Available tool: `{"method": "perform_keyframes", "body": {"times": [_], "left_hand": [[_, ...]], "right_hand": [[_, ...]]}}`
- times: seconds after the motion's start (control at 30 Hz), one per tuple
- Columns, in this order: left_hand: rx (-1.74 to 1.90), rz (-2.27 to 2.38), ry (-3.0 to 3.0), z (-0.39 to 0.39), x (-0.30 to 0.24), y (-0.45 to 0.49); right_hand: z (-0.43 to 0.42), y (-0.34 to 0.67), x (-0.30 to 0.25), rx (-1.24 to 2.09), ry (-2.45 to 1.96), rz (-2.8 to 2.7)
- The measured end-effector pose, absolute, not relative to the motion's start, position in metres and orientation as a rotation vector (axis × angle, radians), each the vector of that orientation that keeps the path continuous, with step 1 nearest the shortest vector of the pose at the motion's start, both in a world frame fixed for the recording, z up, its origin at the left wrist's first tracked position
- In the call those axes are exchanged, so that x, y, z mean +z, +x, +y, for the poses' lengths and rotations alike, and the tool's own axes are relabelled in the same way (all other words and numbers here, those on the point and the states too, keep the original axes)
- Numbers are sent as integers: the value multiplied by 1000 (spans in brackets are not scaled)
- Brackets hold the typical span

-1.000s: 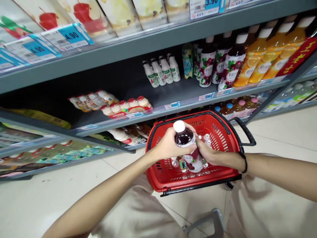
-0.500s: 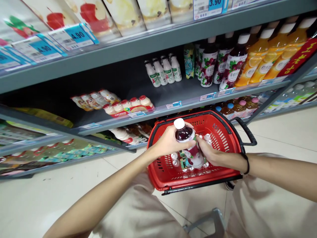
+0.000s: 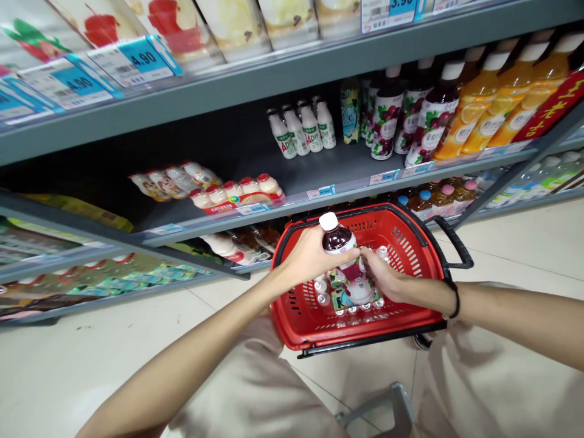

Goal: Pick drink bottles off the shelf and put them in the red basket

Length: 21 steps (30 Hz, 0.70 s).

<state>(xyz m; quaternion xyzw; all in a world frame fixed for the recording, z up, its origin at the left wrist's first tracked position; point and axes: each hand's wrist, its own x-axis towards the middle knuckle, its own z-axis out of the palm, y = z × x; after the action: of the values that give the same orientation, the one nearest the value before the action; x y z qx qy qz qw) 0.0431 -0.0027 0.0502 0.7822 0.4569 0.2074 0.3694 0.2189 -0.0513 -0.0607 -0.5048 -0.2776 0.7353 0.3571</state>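
Note:
Both hands grip one purple grape-juice bottle (image 3: 341, 246) with a white cap, held upright over a red shopping basket (image 3: 413, 243). My left hand (image 3: 305, 258) wraps its upper part just below the neck. My right hand (image 3: 385, 277), with a black band at the wrist, closes on its lower labelled part. Under the bottle, inside the basket, lies a pack of small white-capped bottles (image 3: 347, 298).
Grey store shelves (image 3: 292, 182) run behind the basket with small milk-drink bottles (image 3: 303, 128), grape-juice bottles (image 3: 410, 115), orange-juice bottles (image 3: 497, 97) and a red-capped multipack (image 3: 232, 191). Price tags line the shelf edges. Pale tiled floor (image 3: 68, 365) lies below. The basket's black handle (image 3: 456, 246) sticks out right.
The bottle has risen slightly in both hands and stands a little higher over the basket. The view has shifted a bit; both hands keep their grip.

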Motion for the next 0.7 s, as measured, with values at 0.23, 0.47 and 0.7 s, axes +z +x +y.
{"method": "perform_keyframes", "body": {"times": [0.23, 0.47, 0.7], "left_hand": [[582, 1140, 2030, -1, 52, 41], [634, 1339, 2007, -5, 51, 43], [797, 1266, 1856, -2, 46, 41]], "right_hand": [[-52, 214, -41, 1939, -1337, -688], [-48, 216, -44, 2016, -1295, -697], [-39, 218, -31, 2189, -1120, -751]]}}
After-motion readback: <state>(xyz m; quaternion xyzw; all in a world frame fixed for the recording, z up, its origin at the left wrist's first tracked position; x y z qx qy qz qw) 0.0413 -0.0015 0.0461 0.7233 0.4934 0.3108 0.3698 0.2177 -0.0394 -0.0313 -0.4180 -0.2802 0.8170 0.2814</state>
